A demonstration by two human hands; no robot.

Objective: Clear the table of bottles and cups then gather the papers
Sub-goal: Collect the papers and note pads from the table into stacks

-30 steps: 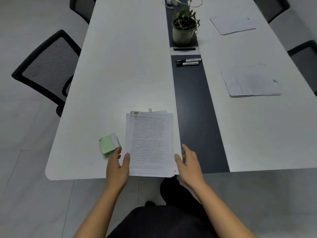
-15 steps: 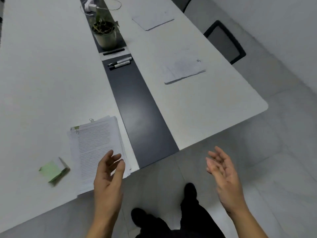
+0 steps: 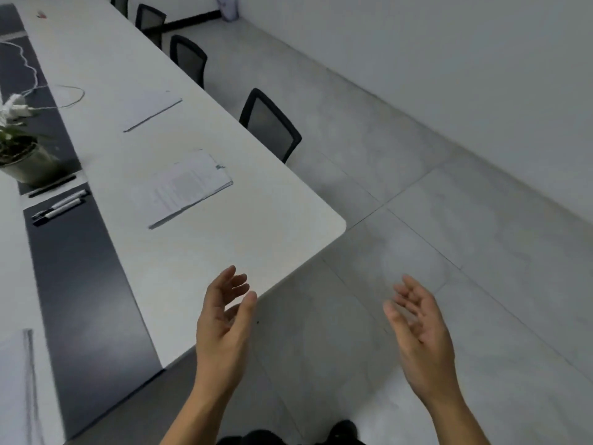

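A stack of printed papers (image 3: 189, 186) lies on the right half of the long white table (image 3: 256, 232), near its corner. Farther back a second, thinner set of papers (image 3: 150, 112) lies flat. The edge of a paper stack (image 3: 22, 380) shows at the bottom left. My left hand (image 3: 224, 319) hovers open over the table's near edge, holding nothing. Out past the table corner, over the floor, my right hand (image 3: 420, 326) is open and empty. No bottles or cups are in view.
A dark strip (image 3: 80, 284) runs down the table's middle with two markers (image 3: 59, 207), a potted plant (image 3: 22, 159) and a white cable (image 3: 29, 72). Black mesh chairs (image 3: 269, 125) stand along the right side. Grey tiled floor (image 3: 449, 220) spreads right to a white wall.
Both hands have let go of the near paper stack and lifted away, open. My view has swung right, so that stack slid to the bottom left edge and the green notepad left the view.
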